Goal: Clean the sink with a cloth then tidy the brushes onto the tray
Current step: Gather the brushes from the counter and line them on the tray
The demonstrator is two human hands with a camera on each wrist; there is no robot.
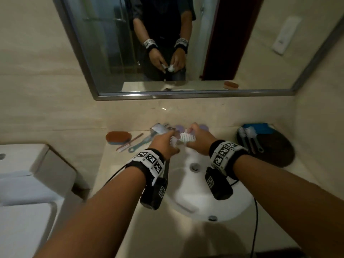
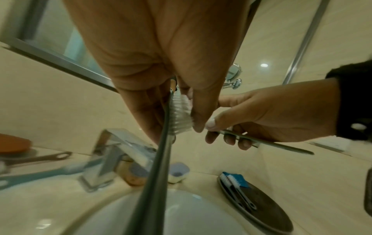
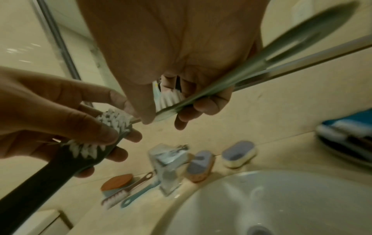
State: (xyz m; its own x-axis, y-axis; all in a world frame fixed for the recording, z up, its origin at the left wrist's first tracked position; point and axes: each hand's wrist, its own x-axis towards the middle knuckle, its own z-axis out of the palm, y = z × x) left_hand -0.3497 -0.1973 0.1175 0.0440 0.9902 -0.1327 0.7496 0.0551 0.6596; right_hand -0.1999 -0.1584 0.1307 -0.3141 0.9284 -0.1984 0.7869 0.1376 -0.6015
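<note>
Both hands are raised over the white sink (image 1: 201, 192), close to the tap (image 1: 160, 129). My left hand (image 1: 163, 144) grips a dark-handled brush (image 2: 157, 167) by its white-bristled head (image 3: 96, 143); the handle hangs down toward the basin. My right hand (image 1: 197, 141) grips a grey-green-handled brush (image 3: 241, 71), fingers curled round its neck beside the white bristles (image 1: 187, 137). The two brush heads nearly touch. At the right, a dark oval tray (image 1: 275, 151) carries a folded blue cloth (image 1: 260, 128) and two grey-handled brushes (image 1: 249, 138).
On the counter left of the tap lie an orange-topped pad (image 1: 119, 137), a pinkish brush (image 1: 130, 142) and a teal-handled brush (image 1: 141, 144). Two purple-topped scrubbers (image 3: 200, 165) stand behind the tap. A toilet cistern (image 1: 28, 174) sits at far left; a mirror hangs above.
</note>
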